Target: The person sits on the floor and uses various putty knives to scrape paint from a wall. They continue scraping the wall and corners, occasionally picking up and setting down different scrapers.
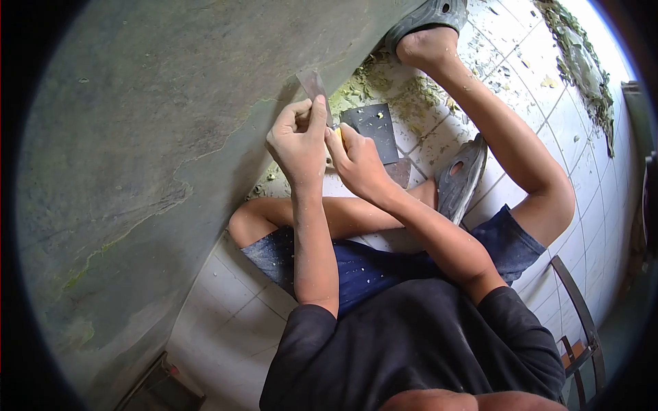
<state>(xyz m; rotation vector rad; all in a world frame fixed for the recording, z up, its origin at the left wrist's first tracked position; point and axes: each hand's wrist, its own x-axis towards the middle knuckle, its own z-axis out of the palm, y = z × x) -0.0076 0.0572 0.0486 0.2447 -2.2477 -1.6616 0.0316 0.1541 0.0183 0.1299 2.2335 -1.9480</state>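
My left fingers [318, 118] pinch the scraper's blade [314, 85], seemingly to steady it by the wall [171, 103] on the left; my right fingers [351, 139] close round its yellow handle [338, 132], likely for control, near a dark sheet [381, 131] on the floor [236, 342]

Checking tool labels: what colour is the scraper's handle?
The handle is yellow where it shows; best seen in the head view.
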